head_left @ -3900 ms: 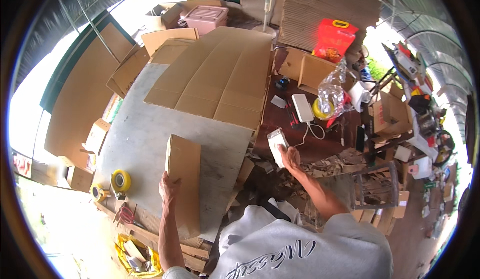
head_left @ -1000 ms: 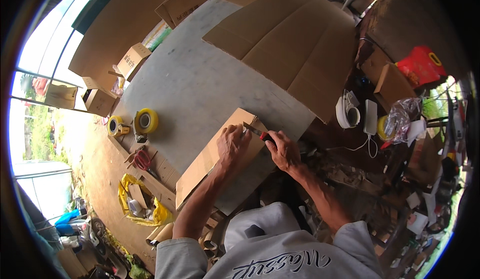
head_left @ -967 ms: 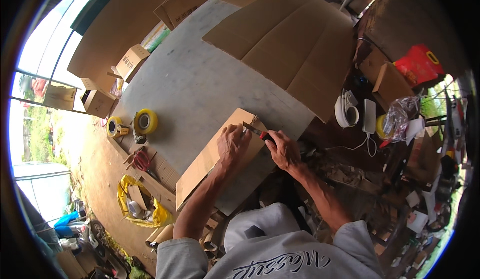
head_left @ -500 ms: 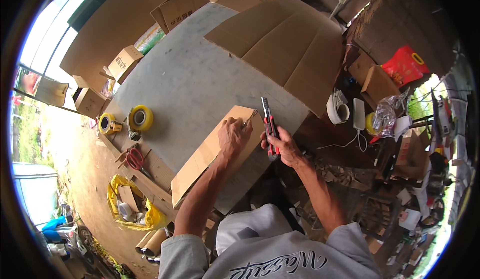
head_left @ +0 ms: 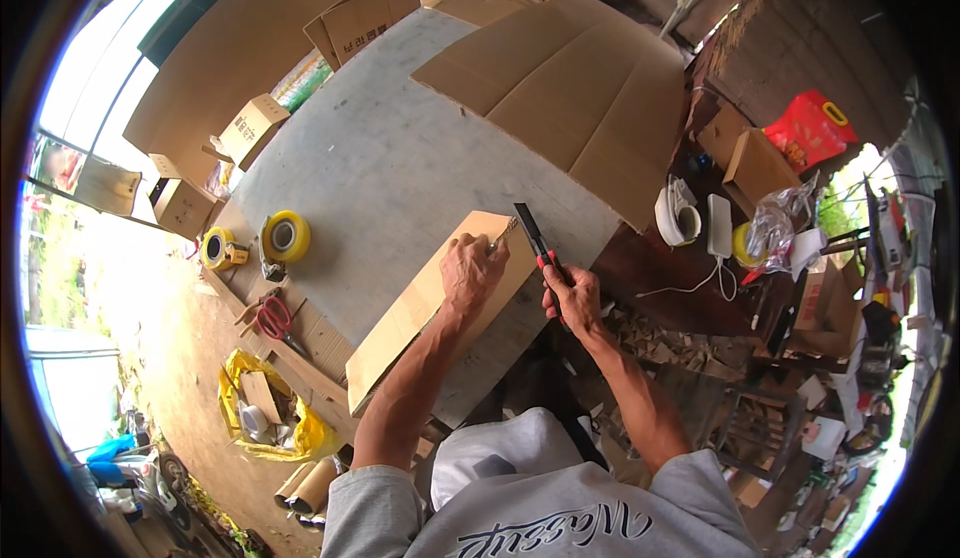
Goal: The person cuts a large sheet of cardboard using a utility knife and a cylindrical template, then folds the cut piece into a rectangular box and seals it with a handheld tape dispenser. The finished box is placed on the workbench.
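Observation:
A long folded piece of brown cardboard [head_left: 408, 336] lies slantwise across the table's near edge. On top of its far half rests my left hand [head_left: 472, 270], fingers curled and closed; a small greyish bit shows at the fingertips, too small to name. Just right of the cardboard, my right hand [head_left: 573, 298] is wrapped round a red and black utility knife [head_left: 541, 254]. The knife's blade is out and points away from me, its tip near the cardboard's far right corner.
The grey table [head_left: 370, 148] carries a large cardboard sheet [head_left: 560, 78] at the far right. Left are a yellow tape roll in a dispenser [head_left: 287, 237], another tape roll [head_left: 214, 249] and red-handled scissors [head_left: 274, 319]. A yellow bag [head_left: 303, 436] lies below; a white tape dispenser [head_left: 677, 215] stands right.
The knife has turned in my right hand, so its blade now looks dark and edge-on. My right hand has shifted slightly right. My left hand and the cardboard have barely moved.

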A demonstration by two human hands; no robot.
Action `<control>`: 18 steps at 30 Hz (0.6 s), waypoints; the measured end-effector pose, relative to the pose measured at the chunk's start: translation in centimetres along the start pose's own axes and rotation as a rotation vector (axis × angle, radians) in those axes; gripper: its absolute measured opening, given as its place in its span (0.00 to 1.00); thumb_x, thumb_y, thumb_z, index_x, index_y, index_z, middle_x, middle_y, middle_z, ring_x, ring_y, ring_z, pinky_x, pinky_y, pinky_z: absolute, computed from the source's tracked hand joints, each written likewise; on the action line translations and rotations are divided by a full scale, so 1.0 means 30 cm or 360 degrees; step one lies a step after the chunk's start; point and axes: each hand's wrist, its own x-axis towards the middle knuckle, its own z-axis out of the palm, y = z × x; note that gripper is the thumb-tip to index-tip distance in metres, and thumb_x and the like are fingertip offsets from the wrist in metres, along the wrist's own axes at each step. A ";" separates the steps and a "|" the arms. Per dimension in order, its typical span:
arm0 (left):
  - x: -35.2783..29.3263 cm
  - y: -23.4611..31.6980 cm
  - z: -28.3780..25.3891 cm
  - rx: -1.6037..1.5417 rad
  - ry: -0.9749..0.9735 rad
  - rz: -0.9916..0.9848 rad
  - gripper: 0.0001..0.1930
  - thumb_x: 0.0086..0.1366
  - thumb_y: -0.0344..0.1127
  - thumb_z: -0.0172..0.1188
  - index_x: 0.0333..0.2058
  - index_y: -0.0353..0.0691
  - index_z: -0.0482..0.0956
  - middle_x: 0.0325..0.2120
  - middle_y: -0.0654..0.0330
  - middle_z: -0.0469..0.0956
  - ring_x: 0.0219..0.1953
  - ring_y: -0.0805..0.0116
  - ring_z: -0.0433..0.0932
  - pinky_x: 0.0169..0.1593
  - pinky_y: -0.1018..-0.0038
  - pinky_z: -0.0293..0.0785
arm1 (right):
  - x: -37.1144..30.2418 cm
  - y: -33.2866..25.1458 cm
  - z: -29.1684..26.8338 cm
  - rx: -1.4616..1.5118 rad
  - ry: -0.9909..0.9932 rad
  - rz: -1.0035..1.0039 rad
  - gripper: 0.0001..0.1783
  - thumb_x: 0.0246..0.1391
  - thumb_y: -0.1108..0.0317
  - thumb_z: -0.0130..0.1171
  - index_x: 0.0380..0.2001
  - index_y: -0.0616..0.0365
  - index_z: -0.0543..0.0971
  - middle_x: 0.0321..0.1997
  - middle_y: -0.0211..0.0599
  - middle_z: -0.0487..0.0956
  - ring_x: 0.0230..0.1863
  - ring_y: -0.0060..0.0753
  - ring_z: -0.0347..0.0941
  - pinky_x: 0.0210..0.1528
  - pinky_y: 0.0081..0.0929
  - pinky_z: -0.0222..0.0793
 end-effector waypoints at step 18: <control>0.002 -0.003 0.005 0.0018 -0.0043 0.0004 0.18 0.60 0.47 0.61 0.27 0.34 0.82 0.32 0.48 0.82 0.42 0.48 0.79 0.44 0.54 0.77 | 0.092 0.051 -0.011 -0.1311 0.0011 -0.0776 0.20 0.64 0.57 0.60 0.52 0.57 0.77 0.42 0.49 0.82 0.43 0.61 0.79 0.44 0.48 0.76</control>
